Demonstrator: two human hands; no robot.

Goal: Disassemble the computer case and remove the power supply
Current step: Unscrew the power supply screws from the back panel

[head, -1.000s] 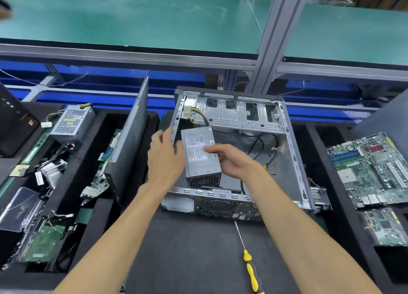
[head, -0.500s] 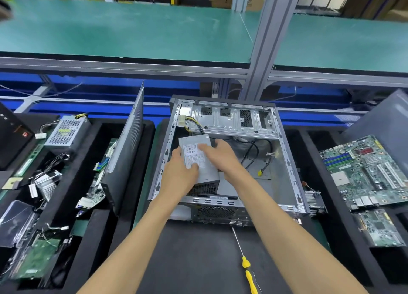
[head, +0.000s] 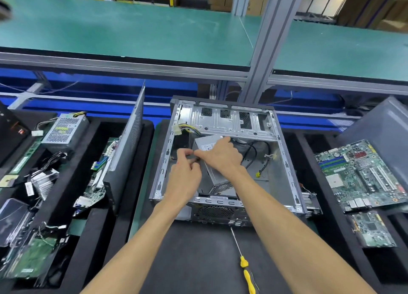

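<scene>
Hands meet inside the open computer case [head: 284, 161], which lies on the dark mat. The right hand [head: 220, 155] grips the tilted grey power supply [head: 217, 179] from above; the left hand [head: 184, 175] seems to pinch something small and dark at its left edge. A yellow-handled screwdriver [head: 246, 269] lies just in front of the case.

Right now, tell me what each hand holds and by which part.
The right hand grips the power supply by its top left edge. The left hand pinches something small and dark beside it; what it is cannot be told.
</scene>
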